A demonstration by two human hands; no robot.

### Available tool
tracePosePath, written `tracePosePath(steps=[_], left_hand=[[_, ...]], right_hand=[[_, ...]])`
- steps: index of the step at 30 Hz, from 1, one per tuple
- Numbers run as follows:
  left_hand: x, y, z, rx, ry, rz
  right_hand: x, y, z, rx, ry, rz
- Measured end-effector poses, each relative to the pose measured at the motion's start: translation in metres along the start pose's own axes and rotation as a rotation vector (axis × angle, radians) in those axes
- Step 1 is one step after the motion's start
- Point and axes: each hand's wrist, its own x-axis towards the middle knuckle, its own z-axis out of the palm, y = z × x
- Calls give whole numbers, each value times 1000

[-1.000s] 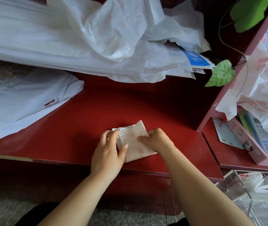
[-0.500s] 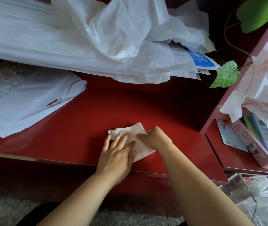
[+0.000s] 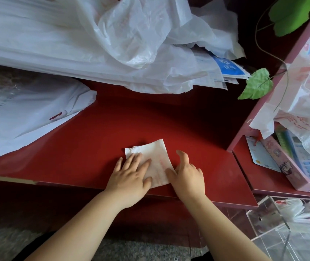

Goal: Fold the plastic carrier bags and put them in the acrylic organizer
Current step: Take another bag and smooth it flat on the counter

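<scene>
Left hand (image 3: 129,178) flat on folded bag (image 3: 156,159), right hand (image 3: 187,176) open alongside; red counter (image 3: 112,129).

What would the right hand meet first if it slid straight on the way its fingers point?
Probably the heap of white bags at the back; between it and the right hand lies only bare red table. Depth is hard to judge.

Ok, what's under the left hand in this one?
The left hand presses flat on the folded bag, which lies on the red counter. The bag's near-left corner is covered by the palm and cannot be seen.
</scene>
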Motion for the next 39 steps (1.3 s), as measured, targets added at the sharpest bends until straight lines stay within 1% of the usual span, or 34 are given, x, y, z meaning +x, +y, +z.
tracePosePath(steps=[2,3,4,6,8,10,12,13,16,17,18,19,20,21,23,25,27,29,32,34,36,37,39], left_hand=[[-5,-1,2,15,5,58],[-8,0,3,9,0,85],[-12,2,5,2,-7,109],[-16,5,7,-13,-8,148],[-16,6,7,-14,-2,159],[-16,4,8,3,-5,163],[-17,3,5,20,-18,173],[-17,4,4,38,-33,187],[-18,5,2,94,-92,217],[-18,3,4,119,-69,229],[-18,0,7,140,25,268],[-18,-3,11,149,169,322],[-20,-5,15,109,255,331],[-22,-8,21,17,328,375],[-24,-12,31,-131,480,465],[-24,-11,37,-216,595,459],[-23,-8,39,-255,651,415],[-22,-8,38,-348,658,366],[-22,0,33,-538,646,225],[-25,8,25,-648,605,69],[-24,15,19,-670,586,-111],[-21,18,18,-678,592,-172],[-18,22,18,-688,606,-237]], right_hand=[[-9,10,2,-25,66,-10],[-12,16,2,-1,119,-33],[-14,24,1,45,189,-82],[-14,36,3,95,302,-271],[-15,42,7,-38,245,-491],[-15,44,13,-228,129,-629],[-15,40,10,-383,16,-608],[-15,39,9,-420,-3,-581],[-15,45,6,-399,9,-588],[-16,49,6,-383,34,-604],[-18,53,7,-362,55,-630],[-20,57,9,-336,84,-665],[-22,60,11,-307,114,-686],[-24,63,13,-271,144,-690],[-30,65,13,-193,198,-669],[-34,67,12,-67,210,-630],[-37,66,10,99,210,-575],[-39,63,9,213,228,-516],[-41,53,4,330,266,-385],[-38,45,2,369,300,-260],[-35,36,3,372,304,-124],[-33,32,4,356,301,-79],[-33,28,7,299,277,-21]])
